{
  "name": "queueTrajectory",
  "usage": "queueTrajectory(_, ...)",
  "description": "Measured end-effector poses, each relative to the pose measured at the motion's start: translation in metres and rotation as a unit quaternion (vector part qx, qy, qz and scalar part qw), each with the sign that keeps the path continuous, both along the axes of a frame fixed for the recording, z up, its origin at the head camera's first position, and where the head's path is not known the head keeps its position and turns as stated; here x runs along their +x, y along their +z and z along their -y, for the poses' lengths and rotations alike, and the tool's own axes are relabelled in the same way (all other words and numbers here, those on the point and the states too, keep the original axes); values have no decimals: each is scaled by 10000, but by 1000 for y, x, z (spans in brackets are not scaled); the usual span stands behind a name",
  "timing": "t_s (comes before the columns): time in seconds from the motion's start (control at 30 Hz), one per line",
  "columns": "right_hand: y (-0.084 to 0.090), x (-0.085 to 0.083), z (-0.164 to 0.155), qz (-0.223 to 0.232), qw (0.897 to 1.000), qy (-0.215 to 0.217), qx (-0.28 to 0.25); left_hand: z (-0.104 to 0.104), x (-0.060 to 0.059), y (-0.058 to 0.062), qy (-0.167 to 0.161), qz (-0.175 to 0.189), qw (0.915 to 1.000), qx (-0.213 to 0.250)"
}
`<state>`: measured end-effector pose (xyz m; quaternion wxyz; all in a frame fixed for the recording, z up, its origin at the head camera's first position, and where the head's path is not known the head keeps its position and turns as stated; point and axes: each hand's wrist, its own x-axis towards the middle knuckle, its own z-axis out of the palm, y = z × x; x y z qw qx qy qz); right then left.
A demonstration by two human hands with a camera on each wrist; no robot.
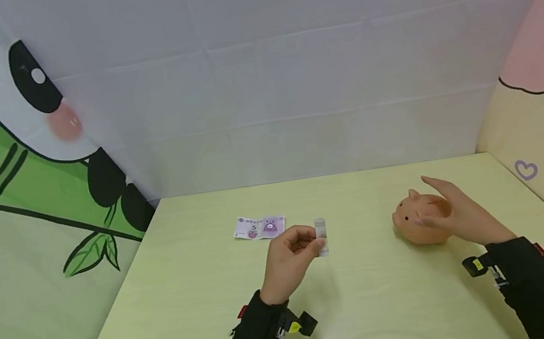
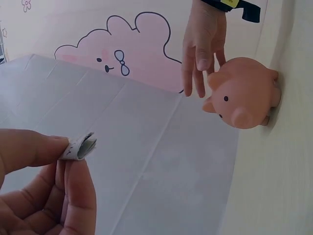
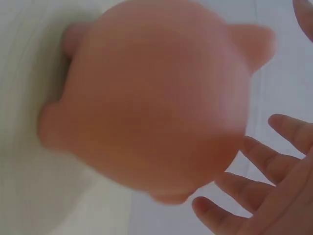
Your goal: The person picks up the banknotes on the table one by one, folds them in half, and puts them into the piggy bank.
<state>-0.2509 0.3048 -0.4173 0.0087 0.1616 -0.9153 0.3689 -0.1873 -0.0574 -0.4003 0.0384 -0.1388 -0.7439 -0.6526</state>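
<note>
left hand point(image 1: 290, 257): pinching the rolled note point(image 1: 321, 237), mid-frame
right hand point(image 1: 455, 212): fingers spread beside the piggy bank point(image 1: 419, 220)
risk: roll probably uncurls, jams

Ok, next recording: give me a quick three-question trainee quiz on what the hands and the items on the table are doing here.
1. True or false: the left hand pinches a small rolled-up paper banknote.
2. Which does the right hand reach around? A) the orange-pink rubber piggy bank B) the flat purple banknote C) nothing
3. Fill in: the flat purple banknote lies on the pale yellow-green ____, beyond the left hand.

Key: 1 true; 2 A, with straight fingers, though contact cannot be told; 3 table.
</note>
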Motion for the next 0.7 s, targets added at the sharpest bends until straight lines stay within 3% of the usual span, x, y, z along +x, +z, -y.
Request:
queueTrajectory(0.13,-5,-13,-15,483,9987,66,121,-3,-4,1,52,8,10000,4)
queueTrajectory(0.27,-12,-24,-22,633,9976,139,232,-6,-8,3,91,4,10000,16)
queueTrajectory(0.6,-25,-49,-34,434,9977,482,187,-15,-18,3,185,17,9998,61)
queueTrajectory(0.7,-25,-50,-34,440,9979,468,122,-15,-18,3,189,44,9998,82)
